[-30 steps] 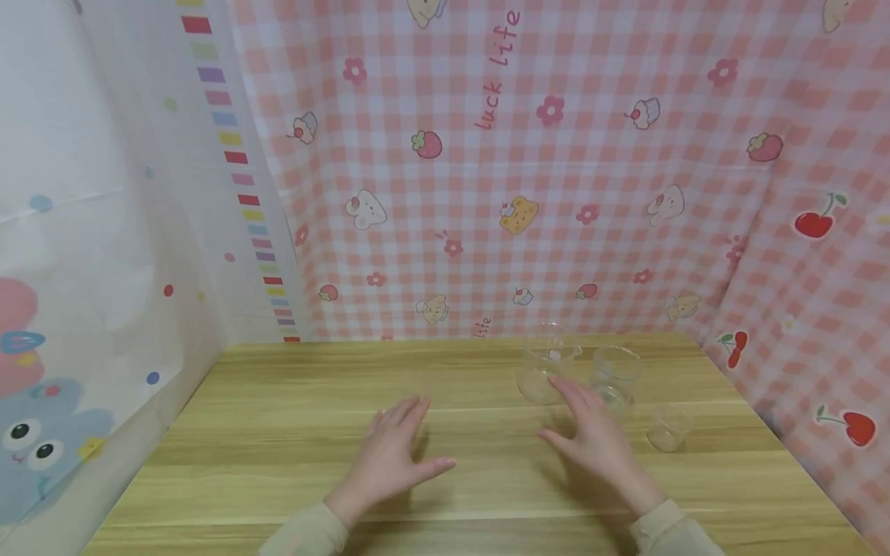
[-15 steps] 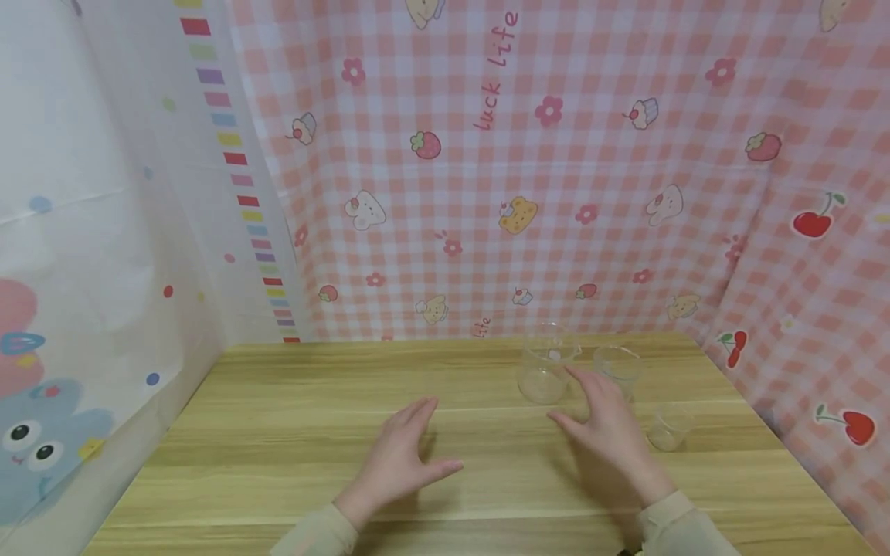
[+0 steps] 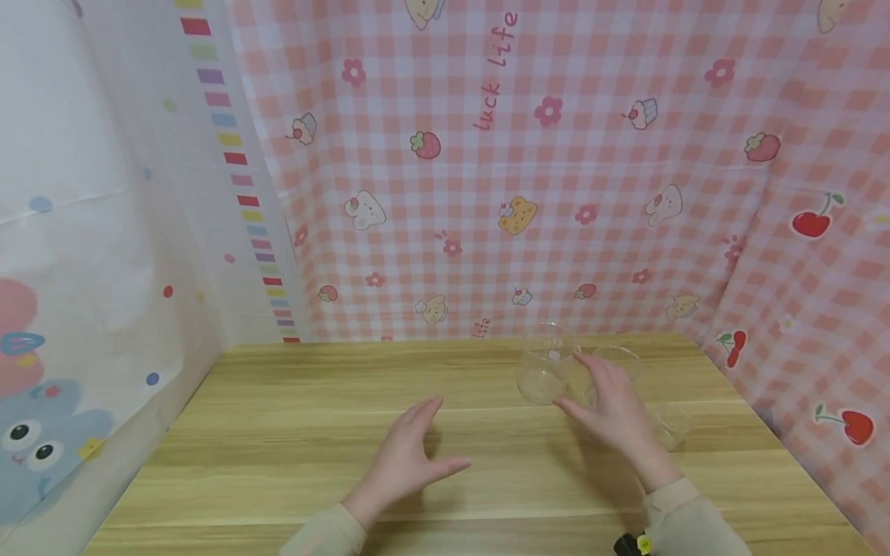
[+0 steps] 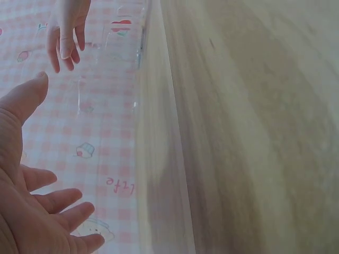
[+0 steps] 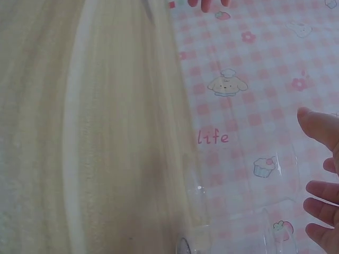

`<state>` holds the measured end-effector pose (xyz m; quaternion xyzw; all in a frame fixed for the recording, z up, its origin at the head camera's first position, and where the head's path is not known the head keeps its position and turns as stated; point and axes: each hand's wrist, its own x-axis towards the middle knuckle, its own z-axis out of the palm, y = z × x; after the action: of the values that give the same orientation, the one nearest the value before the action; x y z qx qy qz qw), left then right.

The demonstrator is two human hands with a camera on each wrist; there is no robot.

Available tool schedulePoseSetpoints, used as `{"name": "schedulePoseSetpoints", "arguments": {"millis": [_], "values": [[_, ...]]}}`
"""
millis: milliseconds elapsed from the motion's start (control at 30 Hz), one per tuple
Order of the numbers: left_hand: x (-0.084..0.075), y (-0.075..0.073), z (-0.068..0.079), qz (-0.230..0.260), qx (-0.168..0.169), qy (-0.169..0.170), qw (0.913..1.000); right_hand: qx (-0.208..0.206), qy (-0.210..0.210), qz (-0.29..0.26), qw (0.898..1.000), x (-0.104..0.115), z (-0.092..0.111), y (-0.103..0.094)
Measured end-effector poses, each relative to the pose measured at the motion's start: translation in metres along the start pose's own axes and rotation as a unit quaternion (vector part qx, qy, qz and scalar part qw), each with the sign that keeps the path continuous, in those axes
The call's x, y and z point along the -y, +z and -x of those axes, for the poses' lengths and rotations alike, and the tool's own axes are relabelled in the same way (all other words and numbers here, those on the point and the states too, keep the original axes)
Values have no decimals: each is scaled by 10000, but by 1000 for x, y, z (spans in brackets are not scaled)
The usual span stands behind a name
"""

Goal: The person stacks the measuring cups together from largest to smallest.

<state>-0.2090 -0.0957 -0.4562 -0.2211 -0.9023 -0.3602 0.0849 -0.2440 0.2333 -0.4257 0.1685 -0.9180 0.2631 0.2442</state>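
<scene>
Three clear beakers stand on the right side of the wooden table: a large beaker (image 3: 541, 380) at the back, a medium beaker (image 3: 633, 363) to its right and a small beaker (image 3: 674, 434) nearer the front. My right hand (image 3: 615, 413) is in front of the medium beaker and partly hides it, thumb and fingers spread apart. Its fingertips are close to the large beaker's right side in the head view. Over the middle of the table my left hand (image 3: 406, 455) hovers with fingers extended and thumb apart, holding nothing. Faint beaker outlines also show in both wrist views.
Pink checked cloth (image 3: 445, 177) hangs right behind the wooden table (image 3: 313, 432) and along its right side. A white patterned cloth (image 3: 104, 232) hangs at the left. By the right sleeve, a small black and yellow item (image 3: 633, 544) shows at the bottom edge.
My right hand has moved right and slightly away from me, from in front of the large beaker to the medium one. My left hand has drifted slightly right. The black and yellow item has come into view.
</scene>
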Motion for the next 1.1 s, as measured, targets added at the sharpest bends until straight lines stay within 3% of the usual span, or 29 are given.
{"name": "schedulePoseSetpoints", "arguments": {"millis": [533,800,1100], "values": [[0,7,-8,499,-29,-347,9981,422,182,-34,9989,-3,-22,-8],[0,6,-15,676,47,-384,9970,494,186,-120,9985,-7,-31,-8],[-8,3,-26,826,137,-429,9956,839,379,-24,9957,-8,-47,-7]]}}
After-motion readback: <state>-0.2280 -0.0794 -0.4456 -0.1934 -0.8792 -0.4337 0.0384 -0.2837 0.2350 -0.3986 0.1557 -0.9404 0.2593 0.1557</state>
